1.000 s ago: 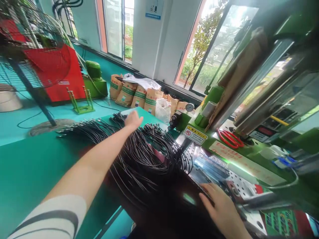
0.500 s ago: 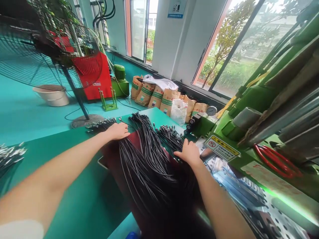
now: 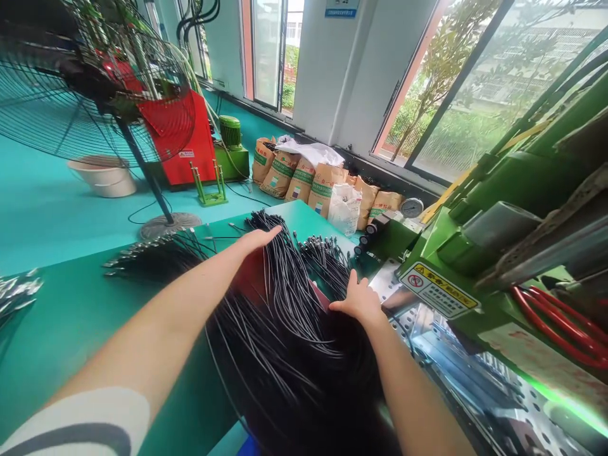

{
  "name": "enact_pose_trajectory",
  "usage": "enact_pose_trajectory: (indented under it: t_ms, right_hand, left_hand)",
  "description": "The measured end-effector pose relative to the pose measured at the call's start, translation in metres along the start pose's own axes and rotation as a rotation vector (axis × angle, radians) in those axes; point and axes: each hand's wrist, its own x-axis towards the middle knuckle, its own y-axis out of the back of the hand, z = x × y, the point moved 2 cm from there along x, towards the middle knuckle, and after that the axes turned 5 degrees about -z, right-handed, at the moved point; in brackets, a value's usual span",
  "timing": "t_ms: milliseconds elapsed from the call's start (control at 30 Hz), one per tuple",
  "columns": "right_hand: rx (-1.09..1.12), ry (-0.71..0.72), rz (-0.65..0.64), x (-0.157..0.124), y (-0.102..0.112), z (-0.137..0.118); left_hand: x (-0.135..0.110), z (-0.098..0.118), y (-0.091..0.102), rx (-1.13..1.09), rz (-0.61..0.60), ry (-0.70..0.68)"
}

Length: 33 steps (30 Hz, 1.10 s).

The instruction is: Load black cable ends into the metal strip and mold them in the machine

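My left hand (image 3: 260, 238) reaches to the upper part of the middle bundle of black cables (image 3: 294, 285), one digit stretched across its edge. The other fingers are mostly out of sight. My right hand (image 3: 360, 300) rests by the lower part of the right cable bundle (image 3: 327, 256), thumb spread away from the fingers. Left of my left forearm, another cable bundle (image 3: 156, 256) lies fanned out with shiny metal ends. Long dark cables hang towards me over a dark red surface (image 3: 250, 278), which they largely cover.
A green tabletop (image 3: 71, 310) lies under the bundles, with more metal-ended cables (image 3: 18, 294) at far left. A green machine (image 3: 503, 234) with a warning label crowds the right. Behind stand a fan (image 3: 95, 107), a bucket (image 3: 105, 180) and several paper sacks (image 3: 327, 187).
My left hand has moved right, from the left cable bundle to the middle one. The left bundle now lies spread flatter and further left. My right hand has barely moved.
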Motion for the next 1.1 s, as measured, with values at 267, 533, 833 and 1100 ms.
enact_pose_trajectory:
  t_ms: [267,533,833,1100]
  right_hand:
    - [-0.018,0.032,0.040,-0.006,0.002,-0.001]
    - [-0.041,0.060,0.074,-0.008,0.000,-0.001]
    - [-0.031,0.056,0.051,-0.010,0.003,-0.001]
    - [0.034,-0.014,0.001,-0.004,0.003,-0.001]
  left_hand:
    - [-0.010,0.010,-0.003,0.197,0.248,-0.154]
    - [-0.032,-0.030,0.011,0.367,0.074,-0.445]
    - [-0.032,-0.067,0.031,0.299,-0.023,-0.151]
    - [0.017,0.018,-0.011,-0.019,-0.101,0.052]
